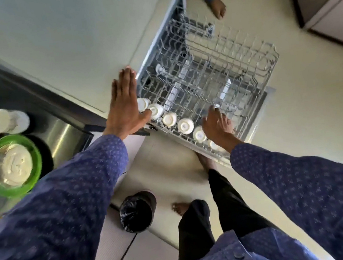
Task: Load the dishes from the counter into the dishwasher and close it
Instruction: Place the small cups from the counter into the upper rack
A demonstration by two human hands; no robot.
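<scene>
Left hand (125,105) is held flat, fingers straight, beside the pulled-out dishwasher rack (235,71); right hand (217,124), fingers curled, is rested on its wire. White cups (184,125) are lined along the rack's near edge; a green bowl (12,166) is seen on the table (66,134).

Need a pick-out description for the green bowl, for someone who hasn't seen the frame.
Start at the dark counter left of the open dishwasher rack. Near its front edge sits the green bowl, holding a smaller white dish. It is the only green item; its neighbours are white.
</scene>
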